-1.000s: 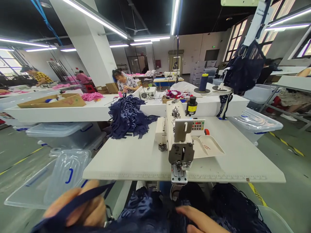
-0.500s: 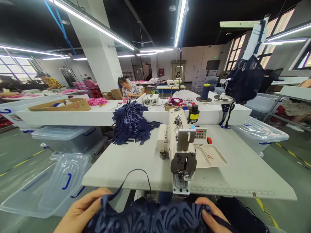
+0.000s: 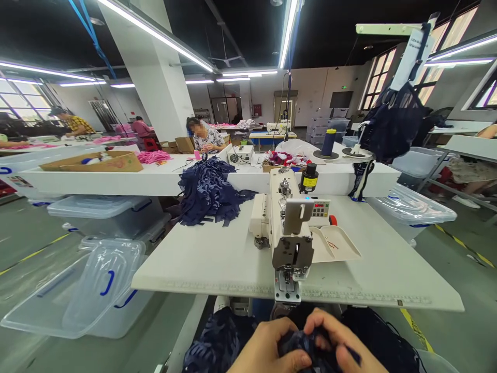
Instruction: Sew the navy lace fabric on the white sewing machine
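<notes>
At the far left, clear plastic bins (image 3: 77, 290) with blue handles are stacked on the floor, and a cardboard box (image 3: 93, 161) is seen on the long white shelf behind them. Further in, a heap of navy lace pieces (image 3: 209, 191) is draped from that shelf onto the worktop (image 3: 217, 259). A co-worker (image 3: 204, 139) is seated at a bench beyond it. Near the middle of the worktop stands the sewing machine (image 3: 289, 228), its presser foot (image 3: 287, 277) bare, with nothing laid beneath it.

Below the worktop's front edge, the left hand (image 3: 267, 347) and the right hand (image 3: 337, 342) are brought close together, touching, and a bunched piece of navy lace fabric (image 3: 306, 344) is pinched between the fingers of both. Half a second ago the same fabric was held stretched out wide, one hand at each end; now it is gathered into a small wad at the centre, just below the presser foot. It can be judged that the piece has been folded or its ends matched up, and that it has not yet been brought onto the worktop. More navy fabric (image 3: 217, 336) is piled in the lap area.

To the right, a thread cone (image 3: 328, 141) is set on the shelf, a dark garment (image 3: 392, 124) is hung from an overhead arm, and another clear bin (image 3: 411, 207) is placed beside the worktop.
</notes>
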`<state>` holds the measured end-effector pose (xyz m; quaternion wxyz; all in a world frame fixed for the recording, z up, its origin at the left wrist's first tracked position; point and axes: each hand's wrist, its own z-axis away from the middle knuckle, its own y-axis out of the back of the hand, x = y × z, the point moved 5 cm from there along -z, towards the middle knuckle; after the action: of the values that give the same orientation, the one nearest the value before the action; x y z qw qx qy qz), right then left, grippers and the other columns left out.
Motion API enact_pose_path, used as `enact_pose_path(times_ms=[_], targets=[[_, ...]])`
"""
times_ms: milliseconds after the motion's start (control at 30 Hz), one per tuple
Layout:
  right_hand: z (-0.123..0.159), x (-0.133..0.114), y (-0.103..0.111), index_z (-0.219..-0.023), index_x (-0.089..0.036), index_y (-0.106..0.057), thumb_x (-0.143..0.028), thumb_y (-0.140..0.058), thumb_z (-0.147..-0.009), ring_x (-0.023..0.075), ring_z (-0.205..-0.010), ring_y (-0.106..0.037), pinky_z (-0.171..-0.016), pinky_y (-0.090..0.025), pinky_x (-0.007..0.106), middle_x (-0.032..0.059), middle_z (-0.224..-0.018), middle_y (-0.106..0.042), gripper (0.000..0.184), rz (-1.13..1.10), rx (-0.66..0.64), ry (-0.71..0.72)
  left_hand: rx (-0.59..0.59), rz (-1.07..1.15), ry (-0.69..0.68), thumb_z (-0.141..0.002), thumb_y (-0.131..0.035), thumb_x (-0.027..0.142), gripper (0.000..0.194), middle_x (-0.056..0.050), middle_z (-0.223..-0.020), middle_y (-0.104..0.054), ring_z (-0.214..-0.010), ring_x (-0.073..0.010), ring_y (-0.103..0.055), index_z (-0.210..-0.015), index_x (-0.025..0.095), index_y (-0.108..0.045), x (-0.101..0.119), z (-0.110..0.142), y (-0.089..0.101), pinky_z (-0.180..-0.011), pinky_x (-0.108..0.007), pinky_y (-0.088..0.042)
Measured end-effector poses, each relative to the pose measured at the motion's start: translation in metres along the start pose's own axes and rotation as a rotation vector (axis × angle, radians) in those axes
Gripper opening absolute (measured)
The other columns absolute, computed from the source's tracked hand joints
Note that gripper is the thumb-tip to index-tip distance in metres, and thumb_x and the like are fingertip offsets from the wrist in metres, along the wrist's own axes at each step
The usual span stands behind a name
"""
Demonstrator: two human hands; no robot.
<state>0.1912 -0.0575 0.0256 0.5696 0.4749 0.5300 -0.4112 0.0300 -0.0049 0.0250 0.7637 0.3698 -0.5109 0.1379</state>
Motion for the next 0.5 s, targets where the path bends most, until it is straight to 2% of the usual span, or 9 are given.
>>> enact_pose_path(times_ms=[33, 100, 167, 233, 300, 367, 433, 500], targets=[[-0.003, 0.004, 0.01, -0.089, -0.029, -0.062, -0.077, -0.051, -0.081, 0.0205, -0.074, -0.048, -0.069, -0.043, 0.029, -0.001, -0.079, -0.051, 0.05, -0.006, 0.056, 0.0, 0.041, -0.07, 0.004, -0.073, -0.072, 0.059, 0.049, 0.0, -0.071, -0.065, -0.063, -0.0145, -0.057, -0.097, 0.017, -0.069, -0.002, -0.001, 0.004, -0.055, -0.021, -0.04], [-0.012, 0.01, 0.027, -0.084, -0.028, -0.057, -0.068, -0.056, -0.085, 0.0181, -0.073, -0.044, -0.068, -0.039, 0.027, -0.0036, -0.076, -0.046, 0.041, -0.015, 0.154, -0.019, 0.156, -0.187, -0.129, -0.08, -0.068, 0.053, 0.04, -0.002, -0.083, -0.069, -0.071, -0.0159, -0.063, -0.105, 0.021, -0.068, 0.002, -0.001, 0.013, -0.061, -0.021, -0.045], [-0.027, 0.012, 0.035, -0.092, -0.028, -0.056, -0.058, -0.062, -0.086, 0.0187, -0.081, -0.047, -0.074, -0.04, 0.027, -0.0029, -0.085, -0.051, 0.031, -0.013, 0.214, -0.043, 0.326, -0.333, -0.346, -0.094, -0.053, 0.041, 0.03, -0.003, -0.09, -0.069, -0.076, -0.0146, -0.066, -0.117, 0.025, -0.064, 0.012, 0.003, 0.021, -0.068, -0.02, -0.05], [-0.045, 0.01, 0.037, -0.098, -0.027, -0.055, -0.052, -0.058, -0.09, 0.0197, -0.087, -0.05, -0.078, -0.041, 0.028, -0.0014, -0.091, -0.054, 0.026, 0.008, 0.268, -0.039, 0.534, -0.566, -0.524, -0.101, -0.035, 0.028, 0.033, -0.002, -0.085, -0.066, -0.07, -0.0121, -0.066, -0.122, 0.028, -0.061, 0.022, 0.009, 0.025, -0.063, -0.018, -0.05], [-0.063, 0.007, 0.034, -0.1, -0.027, -0.054, -0.049, -0.055, -0.092, 0.0202, -0.086, -0.052, -0.08, -0.043, 0.03, -0.0005, -0.09, -0.056, 0.024, 0.025, 0.276, 0.013, 0.733, -0.807, -0.596, -0.101, -0.028, 0.02, 0.04, -0.003, -0.081, -0.063, -0.064, -0.0119, -0.063, -0.113, 0.027, -0.066, 0.028, 0.011, 0.026, -0.056, -0.018, -0.048], [-0.079, 0.004, 0.029, -0.106, -0.026, -0.054, -0.046, -0.055, -0.092, 0.0223, -0.092, -0.055, -0.086, -0.044, 0.033, 0.0017, -0.095, -0.06, 0.024, 0.036, 0.261, 0.084, 0.884, -0.956, -0.636, -0.099, -0.029, 0.018, 0.041, -0.006, -0.091, -0.067, -0.077, -0.015, -0.065, -0.101, 0.026, -0.069, 0.029, 0.011, 0.026, -0.064, -0.022, -0.05], [-0.09, 0.004, 0.026, -0.112, -0.024, -0.056, -0.04, -0.057, -0.09, 0.0252, -0.103, -0.056, -0.091, -0.045, 0.035, 0.0044, -0.104, -0.063, 0.027, 0.06, 0.261, 0.126, 0.937, -1.051, -0.701, -0.099, -0.032, 0.018, 0.039, -0.005, -0.108, -0.068, -0.097, -0.0165, -0.062, -0.103, 0.027, -0.07, 0.027, 0.01, 0.023, -0.083, -0.025, -0.049], [-0.096, 0.004, 0.025, -0.116, -0.022, -0.058, -0.036, -0.058, -0.088, 0.0271, -0.106, -0.056, -0.092, -0.046, 0.036, 0.006, -0.11, -0.066, 0.031, 0.112, 0.287, 0.123, 0.864, -1.158, -0.779, -0.099, -0.031, 0.017, 0.041, -0.001, -0.119, -0.067, -0.112, -0.0149, -0.056, -0.116, 0.026, -0.067, 0.022, 0.007, 0.015, -0.099, -0.027, -0.042]])
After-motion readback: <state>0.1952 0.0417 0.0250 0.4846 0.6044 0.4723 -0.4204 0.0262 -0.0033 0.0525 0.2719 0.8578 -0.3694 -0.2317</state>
